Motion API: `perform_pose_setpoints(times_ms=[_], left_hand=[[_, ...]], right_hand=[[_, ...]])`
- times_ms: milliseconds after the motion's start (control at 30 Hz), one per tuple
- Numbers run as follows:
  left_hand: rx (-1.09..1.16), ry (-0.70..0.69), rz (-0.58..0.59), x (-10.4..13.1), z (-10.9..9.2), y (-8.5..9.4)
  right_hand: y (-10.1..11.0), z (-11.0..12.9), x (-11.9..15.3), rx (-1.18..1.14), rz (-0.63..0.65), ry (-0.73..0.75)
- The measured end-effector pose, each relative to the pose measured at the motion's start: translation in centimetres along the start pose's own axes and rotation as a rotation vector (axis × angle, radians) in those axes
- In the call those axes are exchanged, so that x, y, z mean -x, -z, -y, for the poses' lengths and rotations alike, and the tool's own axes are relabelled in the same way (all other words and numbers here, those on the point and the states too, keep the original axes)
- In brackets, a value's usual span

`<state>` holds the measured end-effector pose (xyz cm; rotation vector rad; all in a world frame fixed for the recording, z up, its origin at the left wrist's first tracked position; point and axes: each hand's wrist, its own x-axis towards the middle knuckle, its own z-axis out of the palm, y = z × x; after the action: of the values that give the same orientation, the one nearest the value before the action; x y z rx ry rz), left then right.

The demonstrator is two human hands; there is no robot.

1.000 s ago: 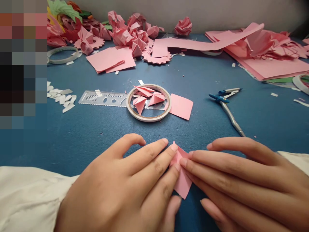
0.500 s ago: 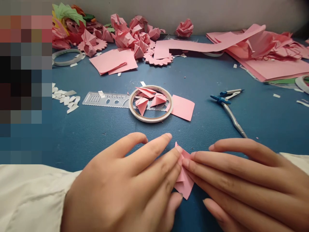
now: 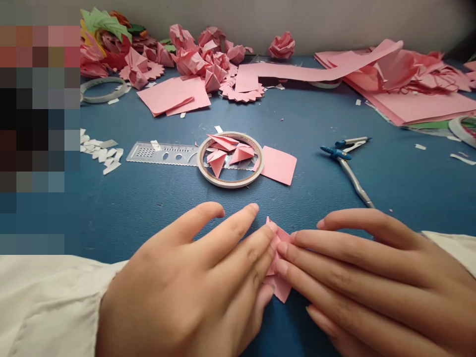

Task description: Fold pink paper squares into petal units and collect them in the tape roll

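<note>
A small folded piece of pink paper (image 3: 283, 290) lies on the blue table under the fingertips of both hands. My left hand (image 3: 193, 277) covers its left side, the fingertips pressing on the folds and the thumb by the lower left edge. From the other side, my right hand (image 3: 372, 277) presses the piece with the tips of close-set fingers, its thumb off the paper. Beyond the hands, a roll of tape (image 3: 230, 184) lies around several folded pink pieces (image 3: 216, 162). It rests over a clear stencil ruler (image 3: 163, 153) and touches a pink paper rectangle (image 3: 280, 166).
A compass (image 3: 349, 171) lies to the right. White paper scraps (image 3: 104, 153) and another tape roll (image 3: 89, 98) are at the left. Pink paper flowers (image 3: 193, 57), a long strip (image 3: 293, 71) and a stack of pink sheets (image 3: 420, 106) line the back by the wall.
The right fingers have shifted left and down over the folded paper, covering more of it. The left thumb has drawn in toward the paper. The whole view has shifted slightly.
</note>
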<state>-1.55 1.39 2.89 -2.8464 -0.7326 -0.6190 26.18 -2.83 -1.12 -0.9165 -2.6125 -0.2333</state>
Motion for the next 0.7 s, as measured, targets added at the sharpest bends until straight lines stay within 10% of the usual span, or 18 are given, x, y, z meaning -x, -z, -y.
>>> perform_pose_setpoints(times_ms=[700], left_hand=[[0.096, 0.124, -0.049, 0.4, -1.1, -1.9]], right_hand=[[0.8, 0.4, 0.1, -0.054, 0.006, -0.056]])
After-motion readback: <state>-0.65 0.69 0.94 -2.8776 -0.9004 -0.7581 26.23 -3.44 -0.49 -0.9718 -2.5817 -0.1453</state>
